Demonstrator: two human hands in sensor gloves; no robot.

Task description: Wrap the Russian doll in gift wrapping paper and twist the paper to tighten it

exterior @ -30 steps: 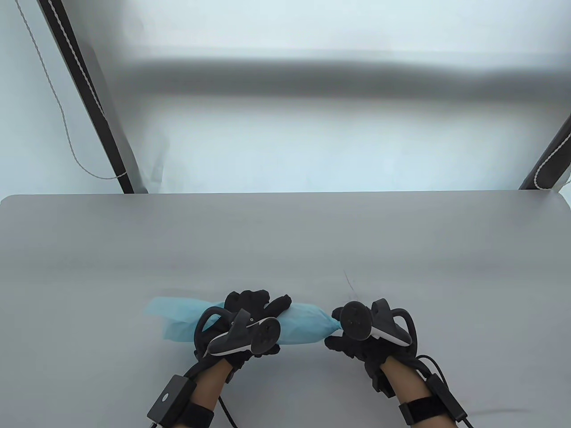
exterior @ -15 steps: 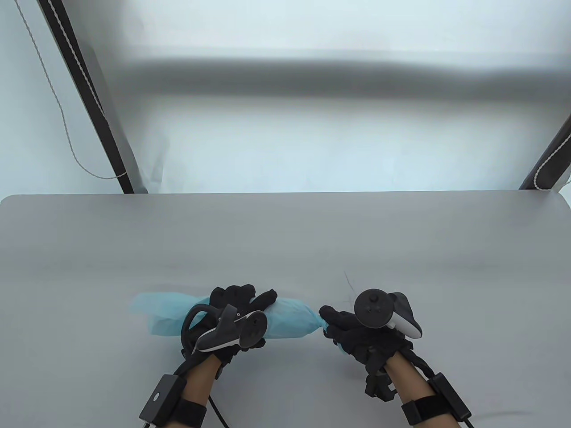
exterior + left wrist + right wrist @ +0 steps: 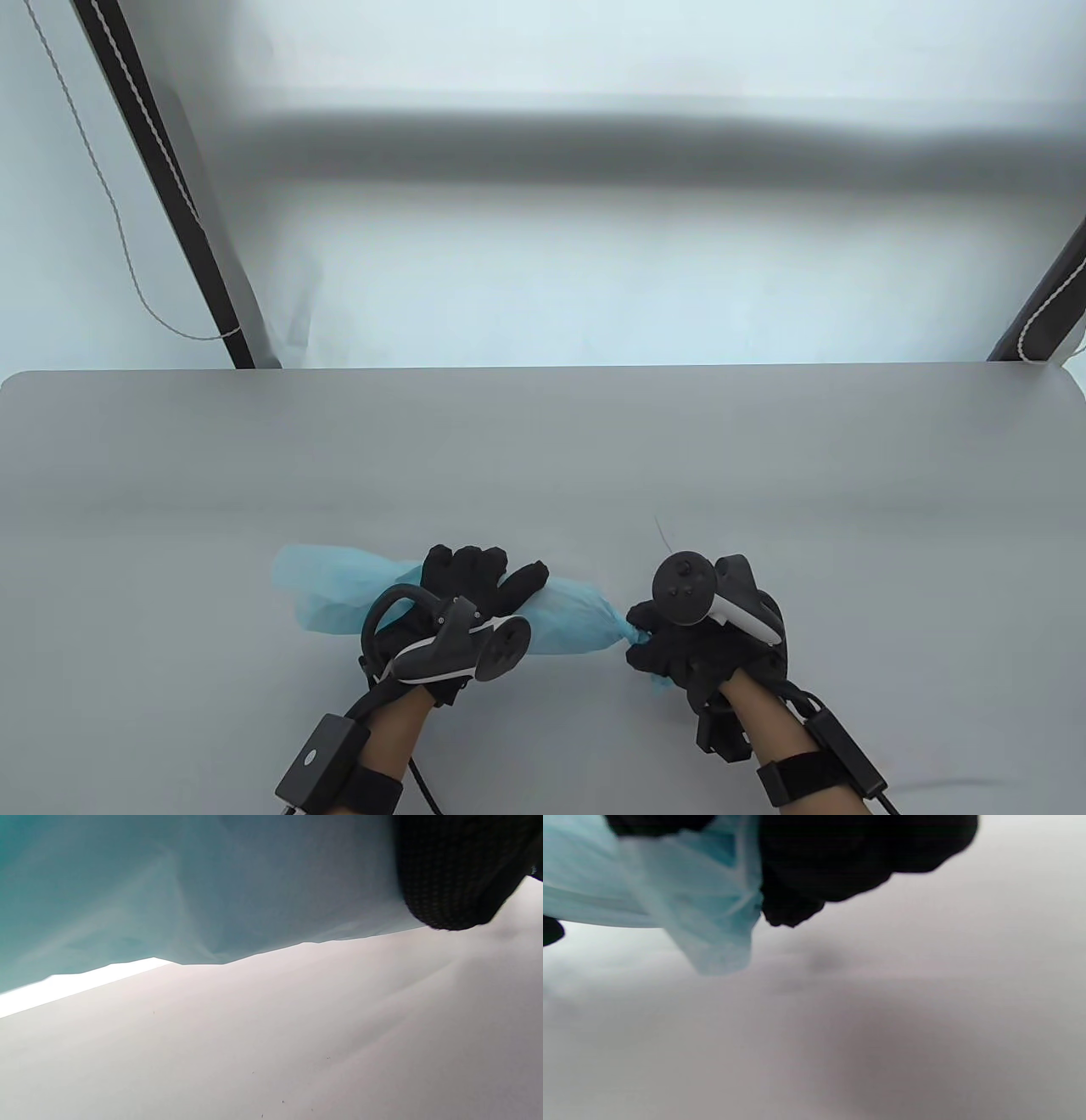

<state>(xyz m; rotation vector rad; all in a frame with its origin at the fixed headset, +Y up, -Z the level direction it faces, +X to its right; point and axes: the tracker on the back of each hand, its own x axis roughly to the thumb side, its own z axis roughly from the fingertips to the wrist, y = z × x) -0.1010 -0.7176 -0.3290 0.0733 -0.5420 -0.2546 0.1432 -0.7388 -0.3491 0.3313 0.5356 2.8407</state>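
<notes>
The wrapped doll (image 3: pixel 560 624) lay on the desk (image 3: pixel 543 458), the left hand (image 3: pixel 462 607) curled over its middle. Since half a second before, the right hand (image 3: pixel 696 641) had rolled back, pinching the paper's right end. The twist there looked tighter; the left tail (image 3: pixel 327 590) remained loose.

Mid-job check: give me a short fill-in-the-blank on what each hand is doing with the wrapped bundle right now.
1. The left hand grips the middle of the light ____ tissue-paper bundle.
2. The right hand pinches the bundle's ____ end, where the paper narrows to a point.
3. The paper's loose, untwisted end fans out on the person's ____ side.
4. The bundle lies near the ____ edge of the grey table.

Missing words: blue; right; left; near
</notes>
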